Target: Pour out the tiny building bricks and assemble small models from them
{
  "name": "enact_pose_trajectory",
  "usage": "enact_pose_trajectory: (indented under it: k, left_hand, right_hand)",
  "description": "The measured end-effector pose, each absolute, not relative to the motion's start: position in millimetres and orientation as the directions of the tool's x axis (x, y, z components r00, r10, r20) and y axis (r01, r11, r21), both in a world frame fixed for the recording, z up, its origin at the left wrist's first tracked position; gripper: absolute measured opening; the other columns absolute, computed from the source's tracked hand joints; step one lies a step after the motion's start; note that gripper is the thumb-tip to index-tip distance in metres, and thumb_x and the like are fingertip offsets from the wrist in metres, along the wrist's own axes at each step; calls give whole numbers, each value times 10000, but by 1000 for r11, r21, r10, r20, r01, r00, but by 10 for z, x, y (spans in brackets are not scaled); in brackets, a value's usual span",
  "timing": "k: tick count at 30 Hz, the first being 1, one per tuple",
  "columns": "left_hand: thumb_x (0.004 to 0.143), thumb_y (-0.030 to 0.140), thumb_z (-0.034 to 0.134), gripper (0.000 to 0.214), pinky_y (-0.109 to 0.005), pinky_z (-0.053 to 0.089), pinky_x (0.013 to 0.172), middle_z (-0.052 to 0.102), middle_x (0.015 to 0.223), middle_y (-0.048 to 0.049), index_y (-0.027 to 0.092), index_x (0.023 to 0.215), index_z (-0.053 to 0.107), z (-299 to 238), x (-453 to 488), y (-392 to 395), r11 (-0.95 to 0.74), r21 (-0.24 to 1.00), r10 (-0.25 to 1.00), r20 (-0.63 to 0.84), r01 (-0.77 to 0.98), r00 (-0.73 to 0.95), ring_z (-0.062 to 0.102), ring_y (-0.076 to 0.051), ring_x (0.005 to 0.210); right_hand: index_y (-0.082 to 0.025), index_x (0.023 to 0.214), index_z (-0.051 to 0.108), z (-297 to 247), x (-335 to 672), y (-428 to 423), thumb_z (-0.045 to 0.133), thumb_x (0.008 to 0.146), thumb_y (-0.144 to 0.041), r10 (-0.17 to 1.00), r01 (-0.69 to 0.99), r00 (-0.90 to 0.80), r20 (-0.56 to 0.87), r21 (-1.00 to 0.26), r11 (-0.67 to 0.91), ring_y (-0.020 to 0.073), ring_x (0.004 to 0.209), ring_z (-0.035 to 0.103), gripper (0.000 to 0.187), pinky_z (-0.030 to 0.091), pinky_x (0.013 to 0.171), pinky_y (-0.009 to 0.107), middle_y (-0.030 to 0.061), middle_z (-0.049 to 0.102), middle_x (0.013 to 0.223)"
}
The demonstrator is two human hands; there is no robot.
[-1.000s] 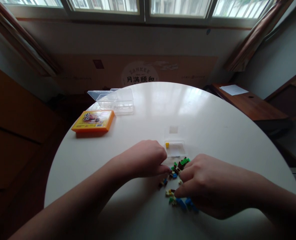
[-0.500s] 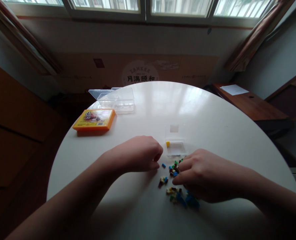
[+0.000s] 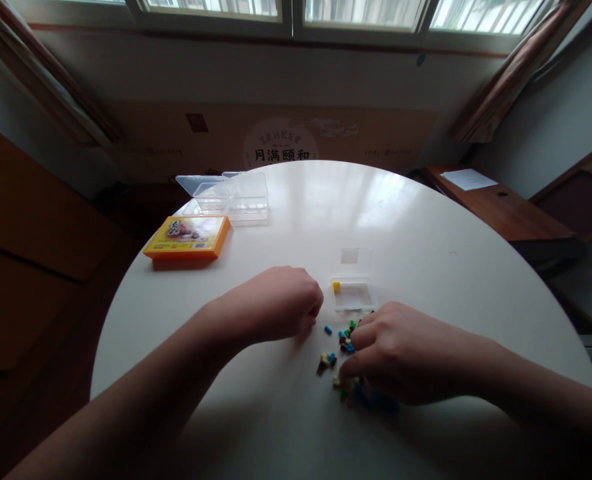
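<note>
Basically, toy bricks [image 3: 350, 347] lay lower centre of frame, R hand [image 3: 396, 353] over them, fingers bent, couldn't tell if gripping; L hand [image 3: 279, 303] curled near lone blue brick [image 3: 328, 329], contents hidden. Bricks looked light, stiff, prob. slick, best pinched by opp. sides.

Observed left hand [image 3: 279, 303] withdrawn from the brick pile [image 3: 350, 347], loose blue brick [image 3: 329, 330] exposed beside it, and right hand [image 3: 401, 353] covering more of the nearer bricks [image 3: 360, 395].

Glossy tabletop [image 3: 426, 267]; smooth plastic bricks [image 3: 347, 343]
</note>
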State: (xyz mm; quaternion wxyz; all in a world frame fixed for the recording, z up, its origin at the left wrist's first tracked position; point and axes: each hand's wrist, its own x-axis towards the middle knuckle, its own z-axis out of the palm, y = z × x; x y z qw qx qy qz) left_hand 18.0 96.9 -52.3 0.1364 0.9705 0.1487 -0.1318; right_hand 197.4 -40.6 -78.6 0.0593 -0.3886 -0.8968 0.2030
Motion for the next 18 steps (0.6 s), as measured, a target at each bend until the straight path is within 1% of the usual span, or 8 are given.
enact_pose_trajectory:
  k: [6, 9, 15, 18]
  left_hand:
    - [704, 143, 616, 126, -266, 375, 560, 694, 724, -26, 223, 683, 711, -526, 160, 926, -929, 211, 234, -308, 305, 922, 573, -166, 621]
    - [727, 152, 608, 123, -270, 378, 563, 693, 732, -33, 214, 689, 707, -549, 158, 922, -932, 196, 241, -292, 304, 926, 579, -171, 629]
    - [774, 175, 589, 136, -280, 381, 567, 696, 760, -37, 204, 707, 702, -581, 186, 944, -941, 166, 251, -248, 296, 936, 590, -180, 654]
    - [780, 167, 577, 148, -280, 381, 567, 700, 773, -36, 204, 710, 702, -581, 193, 947, -939, 170, 253, -249, 299, 935, 594, -180, 658]
  right_hand:
    - [-253, 1033, 701, -819, 2036, -410, 522, 839, -125, 758, 707, -651, -30, -386, 592, 135, 737, 560, 294, 312, 636, 277, 13, 675, 857]
    - [-261, 1051, 692, -800, 2060, -419, 533, 831, -124, 773, 719, -634, -27, -387, 577, 138, 740, 560, 304, 304, 629, 281, 8, 676, 858]
    - [-263, 959, 708, -765, 2049, -431, 547, 812, -115, 737, 686, -673, -70, -433, 585, 133, 754, 568, 264, 326, 635, 270, 0, 671, 836]
    - [-245, 867, 702, -751, 2049, -436, 534, 818, -129, 731, 693, -675, -98, -426, 582, 125, 716, 550, 210, 328, 627, 265, -2, 648, 778]
